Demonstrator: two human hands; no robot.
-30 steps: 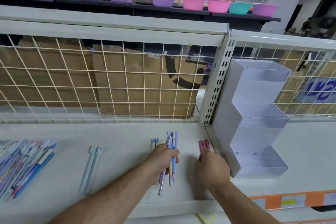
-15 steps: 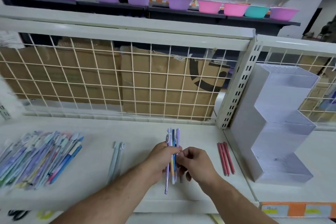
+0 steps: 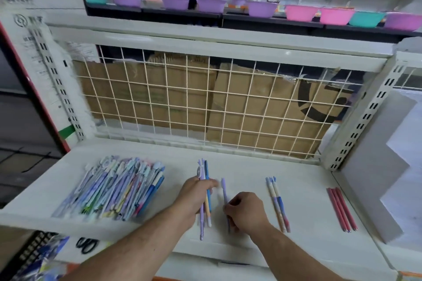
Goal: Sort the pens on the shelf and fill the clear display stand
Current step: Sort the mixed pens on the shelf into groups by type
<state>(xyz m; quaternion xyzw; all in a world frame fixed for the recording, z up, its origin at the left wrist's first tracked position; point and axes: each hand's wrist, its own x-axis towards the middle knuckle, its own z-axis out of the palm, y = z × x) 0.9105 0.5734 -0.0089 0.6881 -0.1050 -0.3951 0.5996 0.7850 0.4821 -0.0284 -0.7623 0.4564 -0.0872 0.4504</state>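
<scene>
From the head camera, a white metal shelf [image 3: 303,198] fronts a cream wire grid panel [image 3: 205,100], with brown flattened cardboard [image 3: 239,107] standing behind the grid.

The left hand [image 3: 196,194] is closed around a small bundle of pens [image 3: 204,191], lilac, blue and cream-coloured, held upright-ish with their caps pointing toward the grid and their tips hanging below the palm, over the front part of the shelf. Just to its right, the right hand [image 3: 247,211] is curled with its fingertips pinched on a single lilac pen [image 3: 225,196]; the pen's cap end points away from the person, and its lower end is hidden under the fingers. Whether that pen lies on the shelf or is lifted just clear of it cannot be told. The two hands are close but not touching.

On the left part of the shelf lies a large loose heap of mixed pastel pens [image 3: 114,189], mostly blue, lilac and white, fanned out and overlapping. To the right of the right hand lies a small group of blue-and-cream patterned pens [image 3: 277,203], side by side and touching. Farther right, near the shelf's right end, three slim red pens [image 3: 341,209] lie parallel and together.

At the far right edge stands the clear stepped plastic display stand [image 3: 376,166], only partly in view, beside a white slotted upright post [image 3: 363,116]. No pens are visible in the part of it that shows.

Above, on a dark upper shelf [image 3: 262,20], sits a row of purple, pink and teal plastic bowls [image 3: 301,12].
</scene>
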